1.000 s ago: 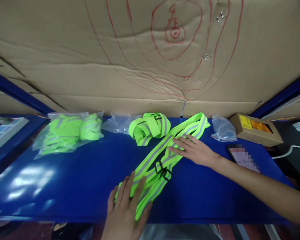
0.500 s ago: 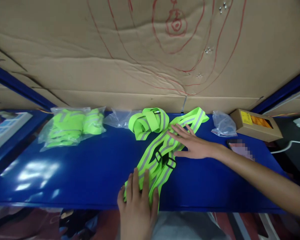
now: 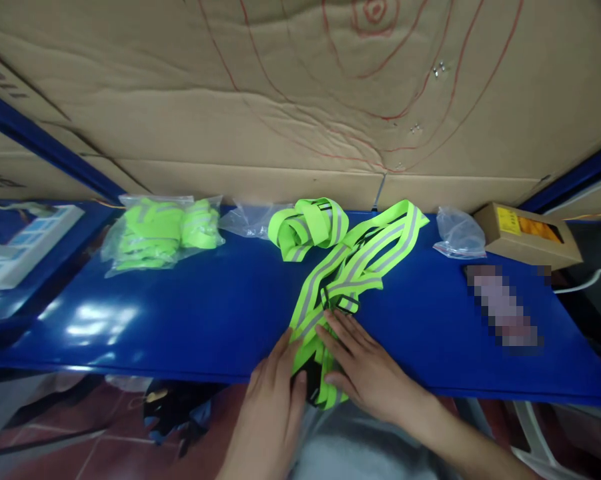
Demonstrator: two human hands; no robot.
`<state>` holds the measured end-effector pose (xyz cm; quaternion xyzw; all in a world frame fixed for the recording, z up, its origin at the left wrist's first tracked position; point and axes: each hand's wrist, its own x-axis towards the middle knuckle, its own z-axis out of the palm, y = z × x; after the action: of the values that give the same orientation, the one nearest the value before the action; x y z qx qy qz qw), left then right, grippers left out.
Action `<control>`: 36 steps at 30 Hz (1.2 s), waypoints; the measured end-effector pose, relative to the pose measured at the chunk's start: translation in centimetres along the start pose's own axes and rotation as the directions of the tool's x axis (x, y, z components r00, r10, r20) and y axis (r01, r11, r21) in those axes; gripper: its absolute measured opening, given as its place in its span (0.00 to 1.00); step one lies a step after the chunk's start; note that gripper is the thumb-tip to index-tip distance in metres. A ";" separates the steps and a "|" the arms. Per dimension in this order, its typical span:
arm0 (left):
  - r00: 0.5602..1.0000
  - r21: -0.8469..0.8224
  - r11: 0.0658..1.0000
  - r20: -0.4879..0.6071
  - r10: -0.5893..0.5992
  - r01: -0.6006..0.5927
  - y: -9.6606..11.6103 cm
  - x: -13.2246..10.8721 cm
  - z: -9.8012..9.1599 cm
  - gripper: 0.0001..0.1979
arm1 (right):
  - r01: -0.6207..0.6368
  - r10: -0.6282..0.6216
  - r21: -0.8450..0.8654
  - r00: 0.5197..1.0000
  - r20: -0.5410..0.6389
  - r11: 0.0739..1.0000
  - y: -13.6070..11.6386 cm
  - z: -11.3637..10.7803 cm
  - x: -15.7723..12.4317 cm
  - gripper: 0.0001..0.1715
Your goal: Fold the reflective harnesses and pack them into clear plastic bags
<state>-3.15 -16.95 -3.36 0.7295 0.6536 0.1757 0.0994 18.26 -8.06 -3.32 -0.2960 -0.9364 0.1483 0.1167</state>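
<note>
A loose bundle of neon-yellow reflective straps (image 3: 307,300) with grey stripes and black buckles stretches from the back of the blue table to its front edge. My left hand (image 3: 273,387) rests against the near left side of the bundle, fingers stretched and thumb apart, beside a black piece. On the near right side lies my right hand (image 3: 367,367), its fingers extended over the straps just below the buckles. Behind the bundle sits a rolled reflective strap (image 3: 310,230), which neither hand touches.
Bagged neon straps (image 3: 153,233) lie at the back left. An empty clear bag (image 3: 460,233) and a cardboard box (image 3: 530,233) sit at the back right, with a blurred-out flat item (image 3: 503,307) in front. A cardboard wall (image 3: 180,127) with red rings stands behind the blue table (image 3: 190,313).
My right hand has moved from the far part of the straps down toward the front edge, near my left hand. The straps' near end is gathered closer together. The view has shifted slightly.
</note>
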 end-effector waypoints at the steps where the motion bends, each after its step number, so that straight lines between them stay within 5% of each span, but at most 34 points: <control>1: 0.999 -0.049 0.998 0.020 0.027 -0.026 -0.7 -0.3 -0.5 0.23 | 0.005 -0.005 0.007 1.000 -0.005 1.000 0.2 -0.2 0.0 0.38; 9: 0.974 -0.158 0.975 0.141 0.179 -0.156 -4.0 -1.3 -1.7 0.33 | -0.134 0.139 0.038 0.945 -0.295 0.990 -0.4 0.6 -0.4 0.09; 14: 0.959 -0.129 0.957 0.080 0.271 -0.260 -4.1 -0.8 -1.0 0.37 | 0.031 -0.004 0.219 0.992 -0.123 0.975 -1.3 -0.8 -2.6 0.27; 17: 0.947 -0.111 0.946 0.078 0.312 -0.303 -4.0 -0.9 -0.6 0.33 | 0.021 -0.016 0.087 0.999 -0.051 0.996 -2.2 -0.7 -4.7 0.44; 21: 0.918 -0.156 0.913 0.074 0.390 -0.376 -3.1 -1.3 0.1 0.20 | -0.038 0.031 -0.130 0.998 -0.059 0.991 -3.1 1.0 -6.0 0.33; 27: 0.868 0.002 0.868 0.013 0.496 -0.496 -2.2 -1.4 0.7 0.19 | 0.009 -0.014 -0.161 0.999 -0.029 0.987 -2.0 1.9 -6.4 0.38; 32: 0.802 -0.022 0.802 0.013 0.597 -0.597 -1.2 -0.9 0.9 0.17 | 0.062 -0.076 -0.130 0.991 -0.106 0.990 -1.0 0.7 -8.1 0.29; 34: 0.807 -0.099 0.802 -0.039 0.589 -0.589 -0.4 -0.5 1.2 0.16 | 0.043 -0.050 -0.052 0.989 -0.137 0.998 -0.9 0.2 -8.5 0.24; 36: 0.862 -0.225 0.833 -0.085 0.500 -0.506 0.6 -0.2 1.6 0.14 | -0.013 0.026 0.094 0.990 -0.139 0.996 -1.0 -0.3 -8.6 0.19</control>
<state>-2.04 -17.07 -4.65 0.8560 0.4138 0.2815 0.1294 24.72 -13.83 -3.86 -0.3091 -0.9151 0.1716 0.1941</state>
